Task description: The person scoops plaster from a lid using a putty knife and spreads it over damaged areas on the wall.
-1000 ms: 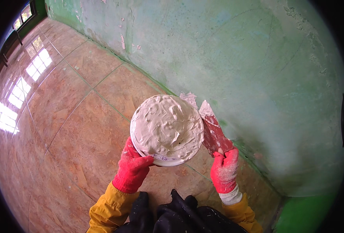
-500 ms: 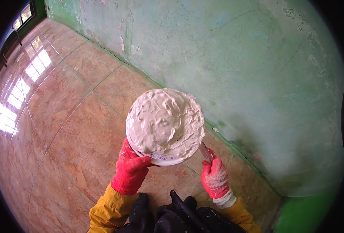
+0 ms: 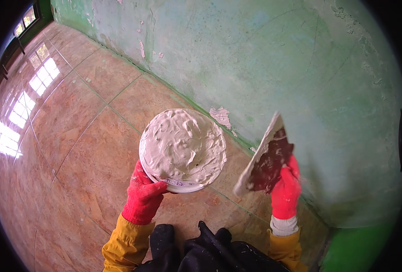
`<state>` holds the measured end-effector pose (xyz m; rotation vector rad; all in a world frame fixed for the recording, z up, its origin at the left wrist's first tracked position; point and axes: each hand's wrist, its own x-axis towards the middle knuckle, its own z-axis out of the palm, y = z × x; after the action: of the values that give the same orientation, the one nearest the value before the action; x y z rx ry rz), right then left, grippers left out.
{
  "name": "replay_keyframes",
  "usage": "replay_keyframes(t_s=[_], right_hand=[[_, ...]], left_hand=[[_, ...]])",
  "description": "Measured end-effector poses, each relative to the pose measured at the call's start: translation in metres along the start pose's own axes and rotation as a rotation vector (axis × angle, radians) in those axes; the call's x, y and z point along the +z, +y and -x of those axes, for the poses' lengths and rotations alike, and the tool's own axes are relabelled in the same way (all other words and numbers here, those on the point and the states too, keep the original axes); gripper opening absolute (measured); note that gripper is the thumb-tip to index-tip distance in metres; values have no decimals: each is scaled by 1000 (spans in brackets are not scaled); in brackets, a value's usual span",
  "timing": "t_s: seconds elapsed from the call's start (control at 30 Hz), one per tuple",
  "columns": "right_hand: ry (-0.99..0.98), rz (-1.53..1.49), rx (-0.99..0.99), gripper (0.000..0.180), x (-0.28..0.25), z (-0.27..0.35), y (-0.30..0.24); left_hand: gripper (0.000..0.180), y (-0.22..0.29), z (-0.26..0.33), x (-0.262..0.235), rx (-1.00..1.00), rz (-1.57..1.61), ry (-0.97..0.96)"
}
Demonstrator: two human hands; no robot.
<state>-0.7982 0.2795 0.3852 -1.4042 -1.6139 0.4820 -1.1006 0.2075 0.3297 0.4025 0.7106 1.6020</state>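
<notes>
Here's the white container (image 3: 189,189), heaped with pale paste (image 3: 183,140), the left hand (image 3: 143,195) gripping its near-left rim. Right of the container, well apart, the right hand (image 3: 286,192) clasps a dark-red, paste-edged scraper (image 3: 273,158). Looks like a paste-carrying step; next calls for a steady blade. The container's purple marking (image 3: 180,183): unreadable!

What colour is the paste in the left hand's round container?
The paste is pale pinkish off-white; the head view shows it best.

Paste (image 3: 183,140) is ridged, faintly glossy; spreader (image 3: 273,161) is smeared. Sleeves (image 3: 127,242) appear matt cloth. Floor tiles (image 3: 87,149) are glossy; wall (image 3: 255,72) is flaking.
</notes>
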Motion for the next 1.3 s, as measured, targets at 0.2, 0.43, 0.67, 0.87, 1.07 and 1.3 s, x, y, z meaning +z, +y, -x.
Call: replay_keyframes(t_s=[0.2, 0.43, 0.67, 0.87, 1.07, 1.3], right_hand=[[-174, -955, 507, 43, 32, -17, 44], [-396, -1518, 507, 36, 42, -59, 67], [-328, -1426, 417, 29, 52, -72, 73], [-373, -1503, 259, 34, 43, -88, 91], [-550, -1629, 241, 43, 35, -109, 99], [-581, -1508, 276, 52, 47, -102, 92]], left_hand=[[77, -9, -3, 8, 30, 35, -35], [80, -16, -2, 23, -107, -8, -62], [83, -34, -8, 35, -159, -91, -85], [86, -48, -19, 45, -168, -102, -50], [86, -61, -27, 39, -165, -77, -91], [88, -62, -35, 45, -167, -62, -90]])
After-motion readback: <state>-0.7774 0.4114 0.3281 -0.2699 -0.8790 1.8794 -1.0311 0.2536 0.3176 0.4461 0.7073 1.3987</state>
